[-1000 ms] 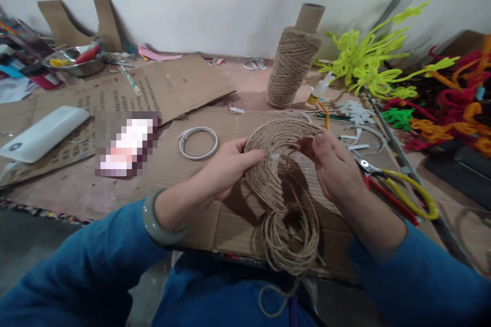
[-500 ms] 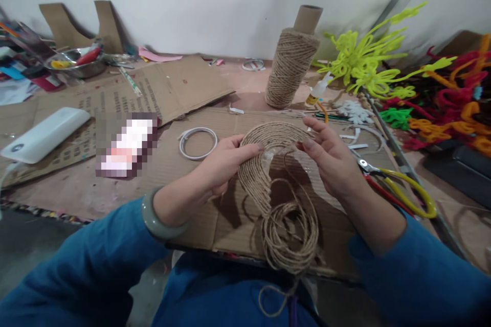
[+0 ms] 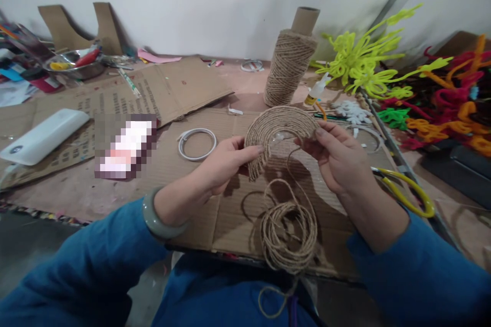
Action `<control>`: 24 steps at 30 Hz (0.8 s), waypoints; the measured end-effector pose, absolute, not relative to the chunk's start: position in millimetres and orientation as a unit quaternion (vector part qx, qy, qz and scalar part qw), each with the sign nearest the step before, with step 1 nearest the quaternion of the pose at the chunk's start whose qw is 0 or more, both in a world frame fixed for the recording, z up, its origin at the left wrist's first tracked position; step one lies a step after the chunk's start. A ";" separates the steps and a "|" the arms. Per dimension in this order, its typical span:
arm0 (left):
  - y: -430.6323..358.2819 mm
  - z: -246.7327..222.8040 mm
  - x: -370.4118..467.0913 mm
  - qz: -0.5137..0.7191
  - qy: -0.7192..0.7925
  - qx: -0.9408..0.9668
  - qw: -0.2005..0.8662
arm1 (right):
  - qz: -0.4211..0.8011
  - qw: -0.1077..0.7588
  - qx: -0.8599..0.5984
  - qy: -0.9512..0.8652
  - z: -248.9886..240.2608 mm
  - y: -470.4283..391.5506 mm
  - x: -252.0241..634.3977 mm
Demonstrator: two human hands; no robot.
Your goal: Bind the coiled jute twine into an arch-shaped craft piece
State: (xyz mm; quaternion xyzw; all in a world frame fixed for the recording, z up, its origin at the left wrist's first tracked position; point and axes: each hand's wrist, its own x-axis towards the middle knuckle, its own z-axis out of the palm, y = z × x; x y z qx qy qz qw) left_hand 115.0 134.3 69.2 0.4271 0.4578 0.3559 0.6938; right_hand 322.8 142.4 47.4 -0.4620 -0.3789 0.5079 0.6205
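Between my hands is a curved, arch-shaped piece of jute twine rows, raised above the cardboard. My left hand pinches its left end, thumb on top. At its right end my right hand is closed, with thumb and fingertips on the edge. Something clear and shiny shows in the inner curve. From near my right fingers a strand runs down to a loose coil of twine at the cardboard's front edge. A loose end hangs below it over my lap.
Cardboard covers the tabletop before me. A twine spool, glue bottle and yellow-handled scissors lie around it. Leftward are a tape-like white ring, a blurred phone and a white power bank. Bright pipe-cleaner flowers fill the right.
The twine arch has been lifted and tilted, so its left leg looks shorter and clear of the coil. My right hand has shifted slightly right and closed its fingers on the right end.
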 end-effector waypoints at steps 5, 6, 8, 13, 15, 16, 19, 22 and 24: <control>135.7 69.5 114.8 0.385 0.453 0.427 0.682 | 0.541 0.593 -0.475 -0.360 44.4 143.7 323.1; 136.1 69.0 114.4 0.384 0.452 0.437 0.676 | 0.541 0.594 -0.476 -0.358 44.4 144.1 323.0; 137.2 66.9 113.6 0.376 0.446 0.464 0.667 | 0.528 0.601 -0.479 -0.361 45.0 144.7 322.6; 144.3 58.5 110.1 0.398 0.447 0.478 0.643 | 0.514 0.597 -0.491 -0.371 48.8 144.2 321.0; 146.7 57.6 107.8 0.425 0.458 0.471 0.623 | 0.521 0.595 -0.488 -0.370 50.3 143.6 321.2; 147.0 58.1 106.7 0.429 0.466 0.471 0.614 | 0.526 0.592 -0.485 -0.371 50.8 143.5 321.7; 145.0 61.5 105.0 0.416 0.486 0.479 0.601 | 0.540 0.575 -0.483 -0.380 50.3 143.9 324.0; 143.4 62.9 106.3 0.425 0.476 0.467 0.613 | 0.538 0.544 -0.498 -0.408 46.3 144.7 326.7; 145.1 61.9 107.0 0.435 0.478 0.441 0.623 | 0.526 0.521 -0.503 -0.446 42.9 144.2 328.0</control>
